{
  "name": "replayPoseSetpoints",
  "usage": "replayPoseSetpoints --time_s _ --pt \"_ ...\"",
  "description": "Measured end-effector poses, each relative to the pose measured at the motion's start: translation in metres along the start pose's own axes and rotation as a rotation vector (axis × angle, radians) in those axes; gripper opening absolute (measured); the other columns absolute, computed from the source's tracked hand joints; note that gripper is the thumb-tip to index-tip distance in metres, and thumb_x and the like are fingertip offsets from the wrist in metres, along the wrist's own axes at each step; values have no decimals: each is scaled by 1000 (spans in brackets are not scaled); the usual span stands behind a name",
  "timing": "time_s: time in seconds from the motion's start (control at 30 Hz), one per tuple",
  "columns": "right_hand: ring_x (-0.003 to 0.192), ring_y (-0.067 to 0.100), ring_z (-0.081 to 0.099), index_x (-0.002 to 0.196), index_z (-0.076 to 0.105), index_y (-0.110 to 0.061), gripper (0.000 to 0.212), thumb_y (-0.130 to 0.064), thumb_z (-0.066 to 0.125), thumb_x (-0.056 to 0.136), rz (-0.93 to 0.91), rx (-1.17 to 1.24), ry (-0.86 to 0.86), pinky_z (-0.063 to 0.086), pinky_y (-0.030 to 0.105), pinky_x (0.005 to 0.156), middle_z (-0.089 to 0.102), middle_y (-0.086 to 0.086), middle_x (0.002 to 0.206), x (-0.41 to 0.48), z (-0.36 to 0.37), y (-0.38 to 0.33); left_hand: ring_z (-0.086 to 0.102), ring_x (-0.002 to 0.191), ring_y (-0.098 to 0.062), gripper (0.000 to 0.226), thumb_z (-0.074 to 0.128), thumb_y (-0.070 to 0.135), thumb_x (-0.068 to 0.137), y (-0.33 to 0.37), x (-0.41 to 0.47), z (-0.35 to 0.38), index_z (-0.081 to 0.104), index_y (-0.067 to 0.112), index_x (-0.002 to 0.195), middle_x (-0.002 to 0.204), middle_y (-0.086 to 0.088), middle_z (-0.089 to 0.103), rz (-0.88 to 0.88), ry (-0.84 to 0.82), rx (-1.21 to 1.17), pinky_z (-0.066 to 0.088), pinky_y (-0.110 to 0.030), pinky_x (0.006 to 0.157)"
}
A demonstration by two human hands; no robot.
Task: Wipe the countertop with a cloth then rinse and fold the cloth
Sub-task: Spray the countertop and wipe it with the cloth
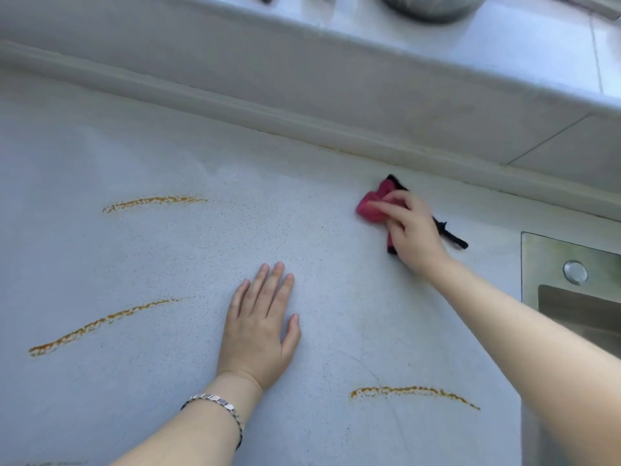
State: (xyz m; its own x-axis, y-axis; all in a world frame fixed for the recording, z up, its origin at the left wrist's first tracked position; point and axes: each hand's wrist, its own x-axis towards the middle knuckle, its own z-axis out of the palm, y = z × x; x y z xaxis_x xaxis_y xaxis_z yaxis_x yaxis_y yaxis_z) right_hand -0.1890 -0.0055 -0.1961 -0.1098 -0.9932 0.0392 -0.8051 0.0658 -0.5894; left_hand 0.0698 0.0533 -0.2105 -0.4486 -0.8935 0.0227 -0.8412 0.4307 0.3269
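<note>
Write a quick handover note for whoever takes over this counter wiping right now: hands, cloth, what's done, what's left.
Left hand: flat on the countertop, empty.
Right hand: pressing the pink cloth on the counter near the back wall.
Done: no streak is visibly wiped yet.
Left: three orange streaks, upper left, lower left, near front; then rinse at the sink on the right and fold.

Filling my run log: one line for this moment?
wiping | right hand presses red black-edged cloth on grey speckled countertop | left hand flat | orange streaks remain
</note>
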Motion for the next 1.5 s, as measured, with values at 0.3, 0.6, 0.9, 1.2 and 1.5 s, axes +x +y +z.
replayPoseSetpoints --time_s 0.3,0.6,0.9,1.2,1.5 --pt "100 17 45 106 64 -24 42 -5 44 74 -418 44 -435 35 26 89 50 -4 114 -135 19 -47 31 130 -20 53 38 32 81 1 -2 -1 40 12 130 138 -9 47 -4 -2 11 11 -31 111" --pt "111 35 44 113 63 -8 34 -7 41 87 433 -74 267 23 21 91 55 21 119 -38 -5 13 30 131 -21 52 36 30 82 2 -1 -1 45 8 129 138 -11 47 -11 -24 23 7 -29 112" --pt "108 30 49 107 67 -9 36 -4 41 83 15 -36 25 26 16 92 58 17 114 -78 -35 43 28 131 -21 53 35 30 83 2 0 0 46 7 129 139 -13 47 -3 -7 28 3 -25 113" --pt "105 24 41 107 67 -16 40 -14 39 80 97 53 100 33 32 89 62 15 111 -146 50 -59 28 131 -23 52 32 29 85 5 -4 -1 46 4 129 140 -17 45 15 -22 98 4 -29 111" --pt "102 34 53 107 67 -9 31 -5 45 86 397 -63 253 31 22 89 59 19 108 -179 -28 18 32 134 -27 56 27 30 85 22 -75 -10 44 4 132 144 -17 39 -74 -51 16 6 -32 111"
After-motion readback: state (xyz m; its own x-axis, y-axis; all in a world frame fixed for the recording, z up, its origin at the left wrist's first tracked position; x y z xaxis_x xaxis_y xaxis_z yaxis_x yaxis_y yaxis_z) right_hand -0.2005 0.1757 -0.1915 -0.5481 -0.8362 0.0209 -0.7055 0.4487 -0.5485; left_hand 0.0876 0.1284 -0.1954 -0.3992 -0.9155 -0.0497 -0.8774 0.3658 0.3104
